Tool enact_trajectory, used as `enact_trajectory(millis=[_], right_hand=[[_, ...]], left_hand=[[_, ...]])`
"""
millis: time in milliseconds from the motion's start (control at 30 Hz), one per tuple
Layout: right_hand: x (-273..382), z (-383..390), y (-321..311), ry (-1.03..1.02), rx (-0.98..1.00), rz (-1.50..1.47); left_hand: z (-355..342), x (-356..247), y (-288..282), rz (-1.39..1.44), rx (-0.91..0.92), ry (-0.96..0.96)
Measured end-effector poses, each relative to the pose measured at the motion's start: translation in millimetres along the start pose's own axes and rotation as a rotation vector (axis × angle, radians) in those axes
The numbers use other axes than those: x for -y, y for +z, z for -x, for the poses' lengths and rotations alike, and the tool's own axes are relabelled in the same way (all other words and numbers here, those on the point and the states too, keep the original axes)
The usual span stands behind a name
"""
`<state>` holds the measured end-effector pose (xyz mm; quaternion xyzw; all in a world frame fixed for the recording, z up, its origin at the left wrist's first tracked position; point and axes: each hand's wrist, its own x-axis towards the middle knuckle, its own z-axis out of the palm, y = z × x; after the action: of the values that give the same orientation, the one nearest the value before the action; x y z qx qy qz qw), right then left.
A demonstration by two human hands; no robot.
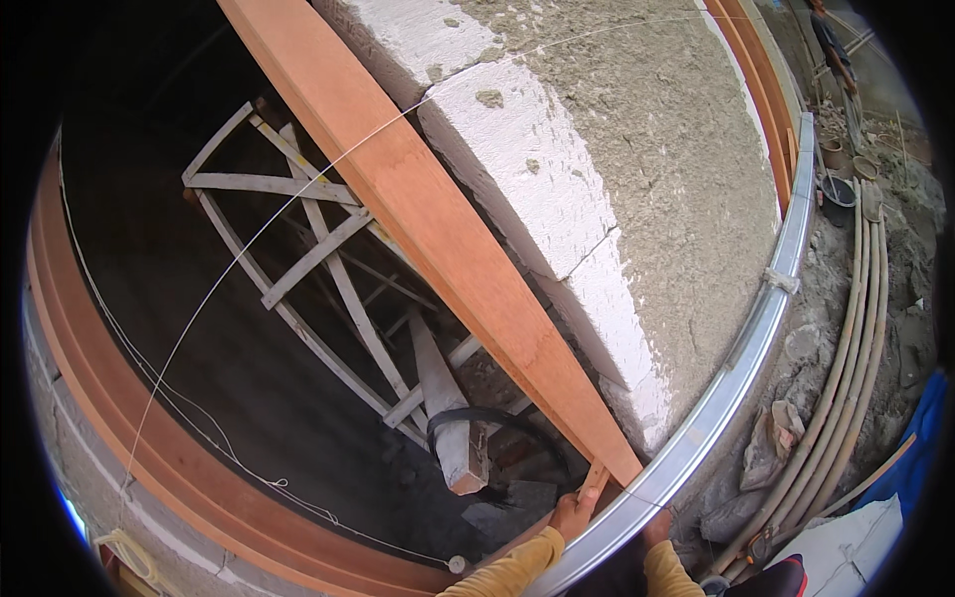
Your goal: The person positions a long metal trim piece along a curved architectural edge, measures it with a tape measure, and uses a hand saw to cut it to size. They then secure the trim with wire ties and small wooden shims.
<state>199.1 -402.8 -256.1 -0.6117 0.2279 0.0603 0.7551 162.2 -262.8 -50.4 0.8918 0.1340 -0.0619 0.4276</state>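
My left hand point(572, 512), in a mustard sleeve, is closed around a short wooden piece point(596, 478) at the lower end of a reddish-brown wooden frame post point(448, 259). Across that end runs a long silvery metal bar point(711, 383), which curves up along the wall's right side. My right hand point(657, 525) is at the bar's outer edge; its fingers are mostly hidden. Beside the post stands a wall of white blocks point(527, 149), with rough grey mortar point(657, 129) over part of its face.
A thin string point(249, 244) stretches across the dark opening. Inside stand a pale wooden trestle point(343, 264) and a plank point(443, 398). Another brown frame member point(139, 428) curves along the left. At right lie long poles point(858, 368), a black bucket point(838, 194) and blue sheeting point(910, 448); a person point(831, 45) stands far off.
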Motion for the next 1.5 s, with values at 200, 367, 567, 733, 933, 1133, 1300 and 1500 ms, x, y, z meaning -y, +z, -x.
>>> enact_trajectory(millis=[200, 367, 567, 733, 933, 1133, 1300, 1500], right_hand=[[24.1, 10.6, 0.6, -0.007, 0.198, -0.259], [24.0, 14.8, 14.3, 0.057, -0.004, -0.082], [20.6, -0.6, -12.4, 0.016, 0.436, -0.054], [0.4, -23.6, -2.7, -0.212, 0.017, -0.063], [5.0, -29.0, -9.7, -0.236, 0.345, -0.052], [-12.1, -23.1, 0.7, -0.330, -0.002, 0.034], [62.5, 2.5, -20.9, -0.087, 0.388, 0.020], [-11.5, -20.2, -1.2, -0.169, 0.218, -0.109]], left_hand=[[6.6, -1.6, 7.6, 0.054, -0.133, 0.118], [4.9, 1.3, 4.7, 0.005, -0.109, 0.137], [15.1, 11.2, -3.1, 0.044, -0.079, 0.051], [-2.1, -8.5, 8.5, 0.006, -0.045, 0.050], [1.9, 14.0, -0.9, -0.001, -0.047, 0.079], [-6.9, -0.3, 11.7, 0.038, -0.071, 0.201], [5.1, 12.3, -2.8, 0.008, -0.052, 0.065], [2.8, -5.5, 4.3, 0.046, -0.050, 0.118]])
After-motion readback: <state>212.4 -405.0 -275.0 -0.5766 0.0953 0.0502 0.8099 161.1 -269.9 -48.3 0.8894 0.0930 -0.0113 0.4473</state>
